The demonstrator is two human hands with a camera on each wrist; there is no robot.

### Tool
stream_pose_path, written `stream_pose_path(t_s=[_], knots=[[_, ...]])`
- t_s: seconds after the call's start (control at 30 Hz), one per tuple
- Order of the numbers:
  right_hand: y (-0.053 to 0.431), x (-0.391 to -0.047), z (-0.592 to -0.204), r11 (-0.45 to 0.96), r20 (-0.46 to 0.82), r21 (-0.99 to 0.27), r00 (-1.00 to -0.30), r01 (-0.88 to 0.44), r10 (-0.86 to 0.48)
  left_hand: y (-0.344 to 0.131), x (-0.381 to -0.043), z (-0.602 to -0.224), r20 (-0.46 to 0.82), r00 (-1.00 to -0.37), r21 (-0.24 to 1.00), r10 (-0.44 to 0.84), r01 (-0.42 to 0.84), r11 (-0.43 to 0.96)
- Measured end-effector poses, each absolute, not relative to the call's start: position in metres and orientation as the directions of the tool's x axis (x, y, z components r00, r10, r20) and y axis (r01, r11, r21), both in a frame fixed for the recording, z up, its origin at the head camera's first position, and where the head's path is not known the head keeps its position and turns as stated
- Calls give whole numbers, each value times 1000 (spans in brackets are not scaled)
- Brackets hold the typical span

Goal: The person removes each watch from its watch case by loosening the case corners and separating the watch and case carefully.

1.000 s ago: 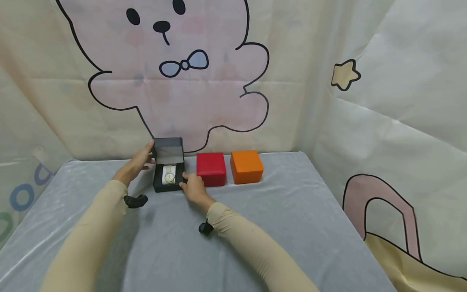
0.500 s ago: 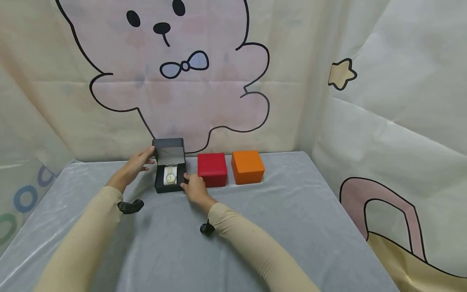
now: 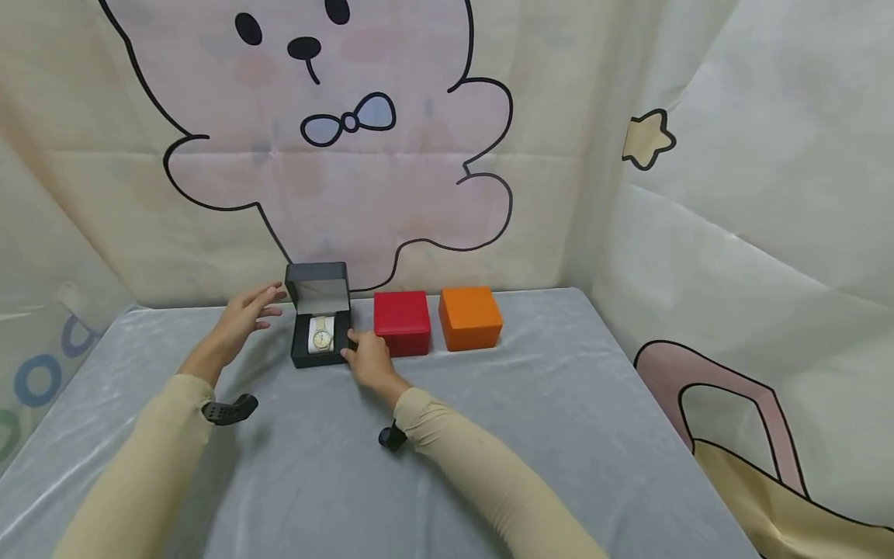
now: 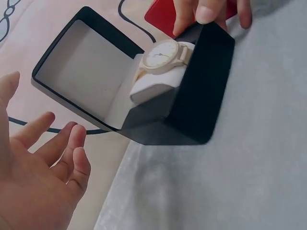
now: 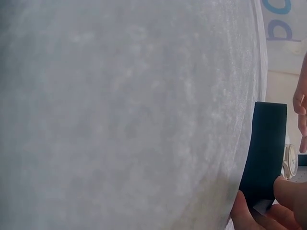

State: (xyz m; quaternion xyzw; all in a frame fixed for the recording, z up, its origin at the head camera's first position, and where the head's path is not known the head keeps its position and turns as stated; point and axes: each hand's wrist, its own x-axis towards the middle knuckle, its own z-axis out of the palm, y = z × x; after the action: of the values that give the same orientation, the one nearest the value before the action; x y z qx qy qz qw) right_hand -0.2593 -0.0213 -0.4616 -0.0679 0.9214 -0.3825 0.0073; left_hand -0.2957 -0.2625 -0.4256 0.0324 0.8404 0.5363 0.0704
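A black watch box (image 3: 300,353) stands with its lid raised on the table's far side. Inside it, a pale-strapped wristwatch (image 3: 322,340) is wrapped round a white cushion (image 4: 152,89). My right hand (image 3: 372,361) holds the box's front right corner, thumb on the upper edge and fingers at the side, as the left wrist view shows. To the left of the box, my left hand (image 3: 237,326) is apart from it, fingers spread and slightly bent, with nothing in them. The raised lid (image 4: 76,67) faces that hand in the left wrist view.
Right of the watch box sit a red box (image 3: 403,322) and, beyond it, an orange box (image 3: 471,318). A grey cloth covers the table (image 3: 391,497). A curtain with cartoon drawings (image 3: 391,194) hangs just behind the far edge.
My left hand has come off the lid's left side and moved left and toward me. The right hand stays at the box's corner, and the lid stays raised.
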Motion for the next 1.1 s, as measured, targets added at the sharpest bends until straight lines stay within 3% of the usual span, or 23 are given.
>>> stream_pose_path(t_s=[0.23,0.47,1.1], knots=[[-27,-258,-463,712,29,-691,-988,-128,-150,-273,-277,-434,-86,-984,892,153,-8,451],[-24,-266,-458,733,55,-661,-985,-158,-163,-271,-268,-422,28,-982,888,189,112,446],[-22,-265,-464,749,39,-647,-987,-142,-154,-249,-261,-441,-10,-958,857,287,139,496]])
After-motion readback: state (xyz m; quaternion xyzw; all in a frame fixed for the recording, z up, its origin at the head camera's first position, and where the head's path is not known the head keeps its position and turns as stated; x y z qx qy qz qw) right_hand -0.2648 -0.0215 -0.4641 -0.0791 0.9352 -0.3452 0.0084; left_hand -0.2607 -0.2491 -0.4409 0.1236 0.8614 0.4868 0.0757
